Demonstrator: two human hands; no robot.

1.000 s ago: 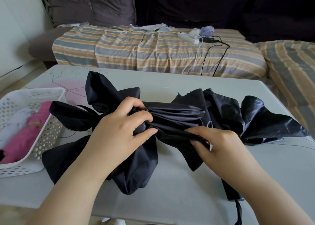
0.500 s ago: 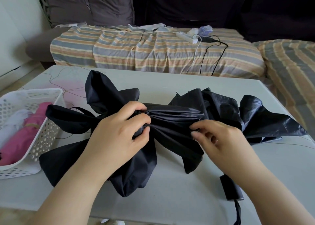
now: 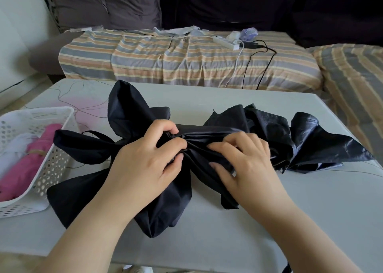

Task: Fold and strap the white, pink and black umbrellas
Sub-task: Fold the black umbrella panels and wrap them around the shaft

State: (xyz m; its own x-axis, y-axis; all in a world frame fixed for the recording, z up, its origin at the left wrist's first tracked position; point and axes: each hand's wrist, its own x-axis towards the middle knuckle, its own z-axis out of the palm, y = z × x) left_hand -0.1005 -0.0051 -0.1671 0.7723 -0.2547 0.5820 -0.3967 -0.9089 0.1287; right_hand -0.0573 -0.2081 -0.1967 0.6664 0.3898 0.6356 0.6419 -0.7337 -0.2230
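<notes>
The black umbrella (image 3: 269, 132) lies across the grey table (image 3: 310, 221), its loose canopy spread in flaps to both sides. My left hand (image 3: 149, 163) grips the gathered middle of the canopy, fingers curled round the cloth. Beside it, my right hand (image 3: 242, 161) pinches folds of the same black cloth just to the right. The pink umbrella (image 3: 27, 165) and the white umbrella (image 3: 14, 148) lie folded in a white perforated basket (image 3: 51, 165) at the table's left. The black umbrella's handle is hidden.
A striped sofa cover (image 3: 186, 63) runs behind the table, with a white power strip (image 3: 226, 41) and black and white cables on it. Dark cushions (image 3: 103, 3) stand behind. Thin threads lie on the table's far left.
My right hand has moved left and up along the canopy, close to my left hand, and now pinches folds there. The black handle near the table's front right is no longer visible.
</notes>
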